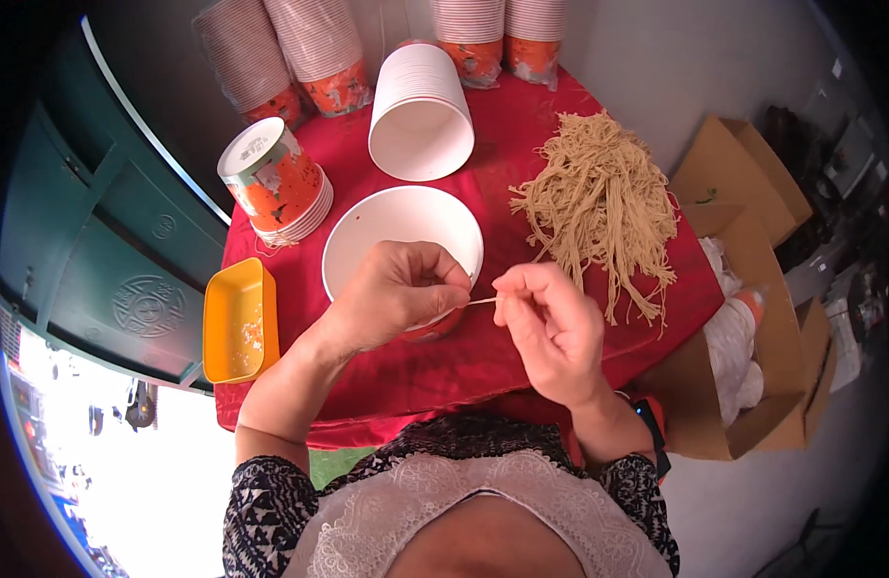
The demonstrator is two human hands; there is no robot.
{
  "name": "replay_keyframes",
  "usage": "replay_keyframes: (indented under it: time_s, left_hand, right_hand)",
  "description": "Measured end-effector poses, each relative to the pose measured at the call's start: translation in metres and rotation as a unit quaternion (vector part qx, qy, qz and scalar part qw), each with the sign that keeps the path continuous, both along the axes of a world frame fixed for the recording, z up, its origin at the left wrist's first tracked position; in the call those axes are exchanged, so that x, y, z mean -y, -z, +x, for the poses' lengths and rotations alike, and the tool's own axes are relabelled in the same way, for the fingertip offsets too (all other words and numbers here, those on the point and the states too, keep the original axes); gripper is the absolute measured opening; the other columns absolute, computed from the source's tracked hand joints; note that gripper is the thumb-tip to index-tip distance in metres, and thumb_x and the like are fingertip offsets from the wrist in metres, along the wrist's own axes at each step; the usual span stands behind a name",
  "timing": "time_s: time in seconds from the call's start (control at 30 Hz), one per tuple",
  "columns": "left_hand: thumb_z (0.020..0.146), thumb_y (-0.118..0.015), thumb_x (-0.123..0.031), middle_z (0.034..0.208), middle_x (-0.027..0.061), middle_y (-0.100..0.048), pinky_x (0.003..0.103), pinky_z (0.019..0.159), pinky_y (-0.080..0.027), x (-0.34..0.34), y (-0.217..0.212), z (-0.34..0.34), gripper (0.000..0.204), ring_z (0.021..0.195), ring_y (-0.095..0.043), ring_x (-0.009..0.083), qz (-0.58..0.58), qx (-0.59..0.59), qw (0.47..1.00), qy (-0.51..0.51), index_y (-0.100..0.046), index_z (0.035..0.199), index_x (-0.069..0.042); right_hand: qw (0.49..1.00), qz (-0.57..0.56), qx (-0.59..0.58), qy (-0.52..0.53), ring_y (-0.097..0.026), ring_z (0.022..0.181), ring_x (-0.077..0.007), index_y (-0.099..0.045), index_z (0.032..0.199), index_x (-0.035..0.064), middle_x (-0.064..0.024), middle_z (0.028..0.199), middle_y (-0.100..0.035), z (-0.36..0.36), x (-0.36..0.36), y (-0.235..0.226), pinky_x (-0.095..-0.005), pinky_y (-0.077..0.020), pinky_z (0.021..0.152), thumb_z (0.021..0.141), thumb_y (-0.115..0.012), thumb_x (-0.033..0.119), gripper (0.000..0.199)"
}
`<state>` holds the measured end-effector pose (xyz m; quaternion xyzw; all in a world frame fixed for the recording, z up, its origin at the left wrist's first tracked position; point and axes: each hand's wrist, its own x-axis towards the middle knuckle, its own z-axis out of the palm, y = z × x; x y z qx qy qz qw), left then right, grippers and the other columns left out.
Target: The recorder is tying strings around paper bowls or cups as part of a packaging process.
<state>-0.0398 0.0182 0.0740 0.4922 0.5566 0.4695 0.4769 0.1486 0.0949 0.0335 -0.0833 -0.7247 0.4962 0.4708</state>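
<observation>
My left hand is closed in a pinch above the near rim of a white-lined paper bucket that stands upright. My right hand, also pinching, is just to its right. Between the fingertips of both hands runs a short, thin, pale string, held roughly level. My hands hide the bucket's near side; only a bit of its orange outside shows under them. Beyond my right hand lies a loose heap of tan strings.
Around the red-covered table stand a yellow tray with small bits, upside-down orange buckets, a white bucket stack on its side and wrapped stacks at the back. A cardboard box with white bags stands right; a green door left.
</observation>
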Motion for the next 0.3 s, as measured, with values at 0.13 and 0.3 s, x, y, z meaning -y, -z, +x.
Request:
replay_keyframes:
  time_s: [0.13,0.3]
  left_hand:
    - [0.088,-0.066,-0.002,0.076,-0.0012,-0.061,0.020,0.053,-0.040,-0.002,0.004,-0.001,0.005,0.064,-0.053,0.0037,0.014,0.017,1.000,0.004,-0.064,0.089,0.002]
    - [0.088,-0.067,-0.004,0.076,-0.0022,-0.060,0.020,0.054,-0.042,-0.004,0.009,-0.007,0.006,0.065,-0.054,0.0044,0.018,-0.017,0.999,0.026,-0.063,0.089,0.001]
  right_hand:
    - [0.993,0.065,0.052,-0.081,-0.054,0.076,-0.0099,-0.058,0.091,-0.0024,-0.0074,0.089,-0.059,-0.009,-0.020,-0.025,-0.0216,-0.0434,0.068,0.087,-0.049,-0.011,0.013]
    - [0.980,0.133,0.088,-0.116,-0.056,0.083,-0.0163,-0.058,0.083,-0.0005,-0.0099,0.097,-0.058,-0.022,-0.034,-0.027,-0.0258,-0.0452,0.071,0.079,-0.050,-0.011,0.014]
